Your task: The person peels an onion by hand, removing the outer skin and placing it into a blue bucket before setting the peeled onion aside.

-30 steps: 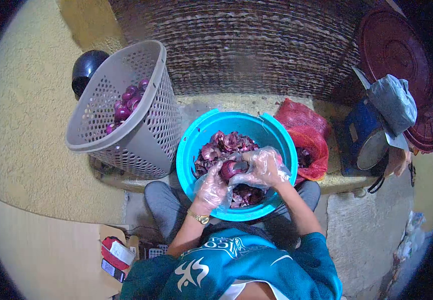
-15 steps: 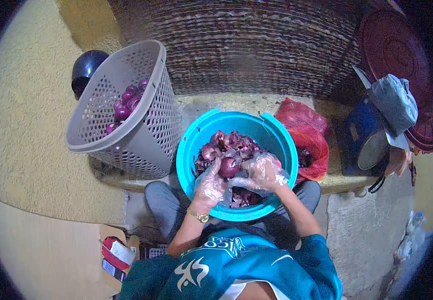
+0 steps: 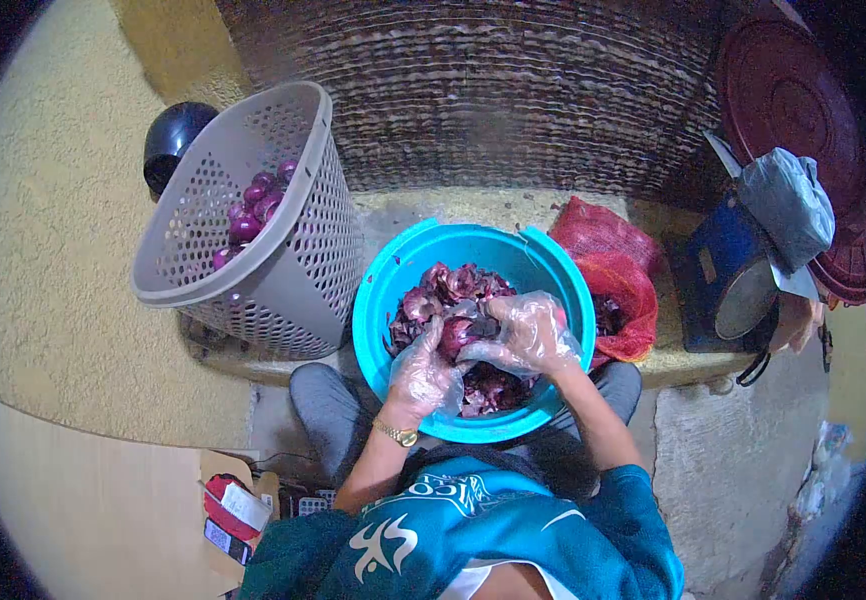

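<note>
Over a turquoise tub (image 3: 573,290) holding purple onion skins (image 3: 495,388), my left hand (image 3: 423,376), in a clear plastic glove, grips a red onion (image 3: 455,338). The gloved right hand (image 3: 529,334) reaches the onion from the right, its fingers bent in against the onion's side. Whether a small tool or a bit of skin is between the right fingers is too small to tell. Peeled onions (image 3: 246,222) lie in a tall grey perforated basket (image 3: 298,225) to the left of the tub.
A red mesh sack (image 3: 603,235) lies right of the tub, beside a blue scale (image 3: 728,255) with a grey plastic bag (image 3: 788,205) on top. A dark bowl (image 3: 175,135) stands behind the basket. At lower left, a phone (image 3: 225,540) lies near a red pouch (image 3: 236,503).
My right hand has moved slightly up and left, and its fingers now close in on the onion. My left hand holds the onion in about the same place.
</note>
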Motion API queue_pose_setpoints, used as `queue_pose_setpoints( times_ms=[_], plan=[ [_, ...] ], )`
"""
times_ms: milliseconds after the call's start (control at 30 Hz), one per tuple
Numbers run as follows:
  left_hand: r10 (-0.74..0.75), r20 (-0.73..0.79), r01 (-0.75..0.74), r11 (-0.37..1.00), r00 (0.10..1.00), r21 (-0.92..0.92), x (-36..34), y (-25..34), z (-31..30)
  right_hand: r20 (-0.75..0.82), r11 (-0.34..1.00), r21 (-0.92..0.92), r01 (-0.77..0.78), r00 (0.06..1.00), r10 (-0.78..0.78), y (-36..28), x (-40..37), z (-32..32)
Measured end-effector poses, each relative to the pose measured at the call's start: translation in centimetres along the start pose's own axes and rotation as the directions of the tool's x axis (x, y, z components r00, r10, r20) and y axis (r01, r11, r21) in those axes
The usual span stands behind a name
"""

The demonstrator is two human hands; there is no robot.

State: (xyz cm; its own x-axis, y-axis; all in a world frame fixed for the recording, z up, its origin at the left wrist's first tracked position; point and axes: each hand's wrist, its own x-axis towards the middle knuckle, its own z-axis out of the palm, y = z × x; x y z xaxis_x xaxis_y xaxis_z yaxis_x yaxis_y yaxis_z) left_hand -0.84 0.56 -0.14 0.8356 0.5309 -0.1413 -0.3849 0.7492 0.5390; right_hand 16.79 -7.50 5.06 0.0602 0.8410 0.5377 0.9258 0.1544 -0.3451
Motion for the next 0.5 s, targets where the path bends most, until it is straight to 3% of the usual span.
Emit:
queue_pose_setpoints(
  times_ms=[133,200,267,300,367,500],
  plan=[
    [-0.024,0.032,0.028,0.994,0.999,-0.107,0.3,0.1,-0.6,0.001,1.000,0.000,0.009,1.000,-0.009,-0.1,0.0,0.1],
    [-0.067,0.028,0.071,0.981,0.997,-0.183,0.3,0.3,-0.4,0.103,0.999,-0.005,-0.043,0.994,0.044,-0.3,0.2,-0.3],
    [0.014,0.030,-0.016,0.999,0.999,0.036,0.1,0.1,0.1,0.082,0.997,0.064,-0.036,0.996,0.031,-0.1,0.1,0.3],
    [0.014,0.030,-0.015,0.999,0.999,0.036,0.0,0.1,0.5,0.060,0.991,0.134,-0.027,0.998,0.019,0.1,0.0,0.6],
    [0.144,0.069,-0.157,0.958,0.987,0.239,-0.2,0.2,1.0,0.099,0.994,0.104,-0.035,0.995,0.024,0.4,-0.3,1.0],
    [0.037,0.064,-0.041,0.997,0.997,0.059,-0.1,0.5,0.7,0.242,0.999,-0.007,-0.049,0.969,0.050,1.0,-0.9,1.1]
  ],
)
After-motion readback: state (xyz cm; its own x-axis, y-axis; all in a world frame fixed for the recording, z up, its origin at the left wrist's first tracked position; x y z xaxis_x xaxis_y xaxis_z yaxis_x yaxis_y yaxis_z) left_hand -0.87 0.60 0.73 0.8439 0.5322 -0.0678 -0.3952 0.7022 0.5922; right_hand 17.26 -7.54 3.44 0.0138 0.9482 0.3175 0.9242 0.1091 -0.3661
